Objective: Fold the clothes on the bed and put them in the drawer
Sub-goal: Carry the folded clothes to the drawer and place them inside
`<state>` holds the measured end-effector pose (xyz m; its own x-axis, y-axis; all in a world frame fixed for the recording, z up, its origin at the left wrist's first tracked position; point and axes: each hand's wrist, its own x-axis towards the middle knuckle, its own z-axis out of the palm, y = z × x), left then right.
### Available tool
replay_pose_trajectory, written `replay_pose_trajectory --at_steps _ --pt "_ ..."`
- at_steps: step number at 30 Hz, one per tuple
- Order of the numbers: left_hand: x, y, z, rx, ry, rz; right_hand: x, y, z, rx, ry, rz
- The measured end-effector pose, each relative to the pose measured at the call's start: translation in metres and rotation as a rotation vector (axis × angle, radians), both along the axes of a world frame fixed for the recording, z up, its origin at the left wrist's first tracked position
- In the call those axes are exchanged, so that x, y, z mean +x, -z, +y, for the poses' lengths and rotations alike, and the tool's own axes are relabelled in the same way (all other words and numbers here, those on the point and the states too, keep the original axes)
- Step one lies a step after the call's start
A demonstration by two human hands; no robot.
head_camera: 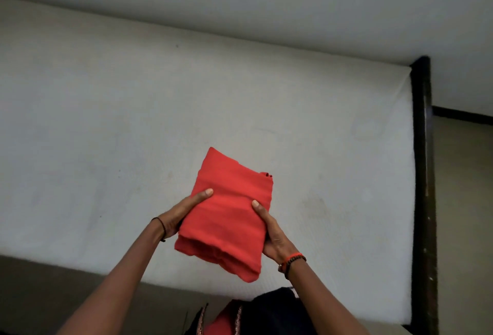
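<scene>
A folded red garment (228, 212) forms a thick rectangular bundle held above the white mattress (133, 121). My left hand (184, 212) grips its left edge, thumb on top and fingers underneath. My right hand (272, 233) grips the right edge the same way, thumb lying on the top fold. No drawer is in view.
A dark wooden bed frame (424, 174) runs along the mattress's right side, with beige floor (464, 201) beyond it. A white wall (266, 1) stands behind the bed. Dark and red clothing (253, 316) shows at the bottom edge, below my arms.
</scene>
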<state>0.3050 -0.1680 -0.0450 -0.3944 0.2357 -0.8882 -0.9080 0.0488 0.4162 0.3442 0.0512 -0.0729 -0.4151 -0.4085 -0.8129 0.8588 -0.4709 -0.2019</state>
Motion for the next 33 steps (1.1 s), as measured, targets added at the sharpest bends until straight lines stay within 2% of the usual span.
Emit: replay_pose_trajectory --at_steps 11,18,22,33 --pt "-0.011 -0.126 0.074 0.034 0.095 0.126 0.003 -0.133 0.066 -0.027 0.129 0.126" --pt "-0.011 -0.193 0.116 0.142 0.308 0.249 0.042 -0.202 0.099 0.000 0.260 0.250" --pt "-0.002 -0.218 0.131 0.214 0.431 0.309 0.072 -0.230 0.109 0.003 0.334 0.302" --pt "0.032 -0.242 0.192 0.273 0.624 0.374 0.148 -0.269 0.120 0.261 0.676 0.369"
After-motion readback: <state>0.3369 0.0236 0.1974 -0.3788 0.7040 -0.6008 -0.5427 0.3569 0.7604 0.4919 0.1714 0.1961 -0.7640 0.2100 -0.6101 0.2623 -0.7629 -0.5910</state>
